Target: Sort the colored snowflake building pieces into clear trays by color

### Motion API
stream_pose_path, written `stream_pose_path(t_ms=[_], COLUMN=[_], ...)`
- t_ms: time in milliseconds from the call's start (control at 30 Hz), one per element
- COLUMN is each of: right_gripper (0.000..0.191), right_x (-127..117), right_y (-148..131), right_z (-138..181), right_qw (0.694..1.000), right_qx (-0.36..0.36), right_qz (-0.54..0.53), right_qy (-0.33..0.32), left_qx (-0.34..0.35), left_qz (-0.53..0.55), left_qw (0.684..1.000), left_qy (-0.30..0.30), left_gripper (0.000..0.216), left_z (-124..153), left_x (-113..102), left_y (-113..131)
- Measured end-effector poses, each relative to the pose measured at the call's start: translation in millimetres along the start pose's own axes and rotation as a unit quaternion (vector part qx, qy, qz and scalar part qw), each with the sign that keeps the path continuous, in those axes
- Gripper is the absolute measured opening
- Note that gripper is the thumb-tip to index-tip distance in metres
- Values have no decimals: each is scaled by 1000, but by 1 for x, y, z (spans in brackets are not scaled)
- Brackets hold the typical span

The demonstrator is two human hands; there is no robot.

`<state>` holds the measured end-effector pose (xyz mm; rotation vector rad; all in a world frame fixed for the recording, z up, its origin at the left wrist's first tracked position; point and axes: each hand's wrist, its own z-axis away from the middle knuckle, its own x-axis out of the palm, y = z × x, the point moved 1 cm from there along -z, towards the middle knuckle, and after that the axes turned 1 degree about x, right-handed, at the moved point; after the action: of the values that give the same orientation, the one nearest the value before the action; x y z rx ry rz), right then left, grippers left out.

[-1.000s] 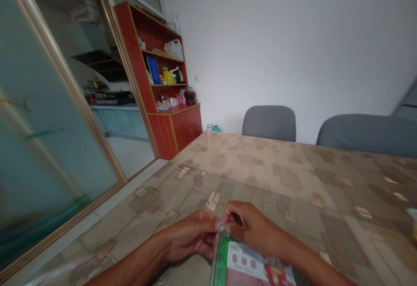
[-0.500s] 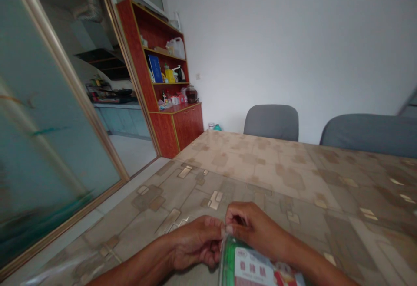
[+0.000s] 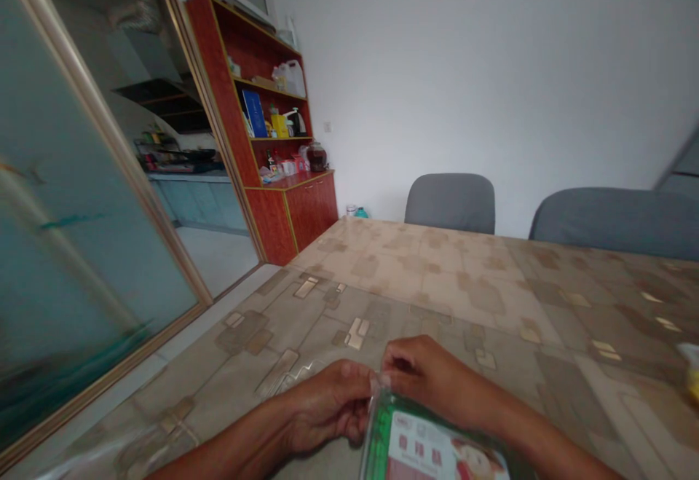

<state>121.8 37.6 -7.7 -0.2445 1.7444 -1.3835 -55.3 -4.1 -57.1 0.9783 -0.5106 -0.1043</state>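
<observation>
A flat plastic packet (image 3: 431, 447) with a green edge and a white and red label lies at the bottom of the view, over the patterned table (image 3: 448, 283). My left hand (image 3: 328, 407) pinches the packet's top edge from the left, fingers curled. My right hand (image 3: 431, 382) pinches the same edge from the right, its thumb and fingers pressed together. The two hands almost touch at the packet's clear top seam. The packet's lower part is cut off by the frame.
Two grey chairs (image 3: 451, 202) (image 3: 617, 221) stand at the table's far side. A red wooden cabinet (image 3: 273, 130) with bottles and boxes stands against the wall at the left. A glass sliding door (image 3: 81, 232) fills the left. Something yellow (image 3: 691, 374) shows at the right edge.
Both hands stay pinched on the packet's top edge; the packet has shifted slightly in the hands. The view has swung a little.
</observation>
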Motion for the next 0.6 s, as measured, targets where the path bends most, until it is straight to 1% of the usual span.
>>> stream_pose_path(t_ms=[133,233,300,400,500,600], right_gripper=[8,3,4,3,10,15], right_x=[4,3,2,4,8,8], right_y=[1,-3,-4,-1,2,-1], right_z=[7,7,6,8,11,15], right_qw=[999,1000,999,998,995,994], right_qx=[23,-12,-31,-25,-25,-40], right_qz=[-24,-29,-32,-64,-96,-95], right_qy=[-12,6,17,-2,-24,-25], left_qx=[-15,-18,-23,-20,-10,-7], left_qz=[11,20,20,-2,-12,-7], left_qw=[999,998,997,997,998,999], left_qy=[-33,-59,-71,-72,-65,-48], left_gripper=[34,35,38,38,35,29], left_z=[2,4,6,9,11,12], left_x=[-4,-7,-7,-3,5,11], left_y=[2,3,3,2,0,-4])
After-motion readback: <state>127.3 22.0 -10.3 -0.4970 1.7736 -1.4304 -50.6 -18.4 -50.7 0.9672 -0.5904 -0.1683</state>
